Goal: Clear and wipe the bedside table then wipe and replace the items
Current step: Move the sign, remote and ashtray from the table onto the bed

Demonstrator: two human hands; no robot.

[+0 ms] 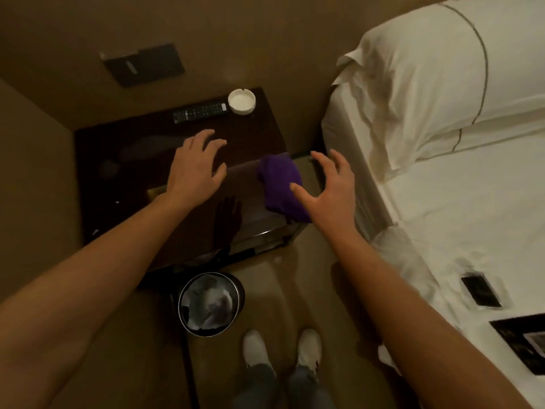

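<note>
**A:** Where do things stand on the bedside table (pixel 124 160)?

**B:** Your left hand (pixel 196 166) hovers over the middle of the top, fingers spread, gripping nothing. Your right hand (pixel 330 190) is open too, curled just beside the purple cloth (pixel 281 184), which lies bunched at the table's right edge near the front corner; I can't tell if your thumb touches it. The remote control (pixel 200 111) and the white ashtray (pixel 241 101) sit along the back edge, the ashtray toward the back right corner.

**A:** How will they handle?

**B:** The cloth looks soft and light. Pinch it anywhere in the bunch and it should come up, though it will sag and unfold. The remote seems light and stiff, so take it across its narrow sides. The ashtray is probably ceramic or glass, heavier and breakable. Grip its rim from above with fingers on opposite sides, and lift it rather than slide it over that glossy top.
</note>
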